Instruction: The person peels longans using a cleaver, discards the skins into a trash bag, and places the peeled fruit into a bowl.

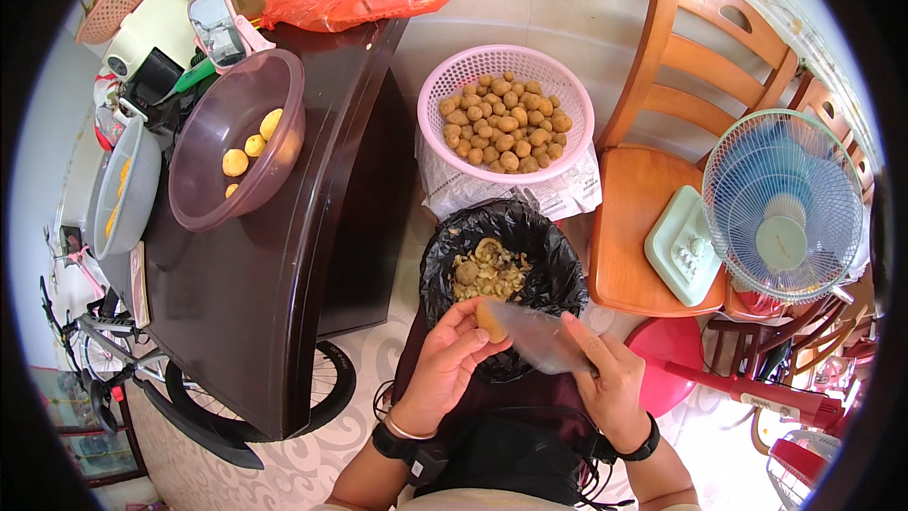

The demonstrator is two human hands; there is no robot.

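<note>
Between the thumb and fingers of my left hand (450, 362) is a small potato (489, 321), its visible side yellowish-brown. A broad-bladed kitchen knife (543, 341) is in my right hand (611, 376), its handle hidden by the fingers and its index finger laid along the blade. The blade's tip end meets or overlaps the potato; exact contact cannot be told. Below both hands stands a bin lined with a black plastic bag (550, 255), and potato peelings (489, 277) lie inside it. Beyond it, a pink plastic colander (582, 135) holds several unpeeled potatoes (507, 124).
A dark wooden table (234, 298) at left bears a purple basin (191, 177) with several peeled potatoes (235, 162) and a grey colander (145, 184). At right, a wooden chair (617, 262) carries an electric fan (780, 241). Newspaper (454, 191) lies under the pink colander.
</note>
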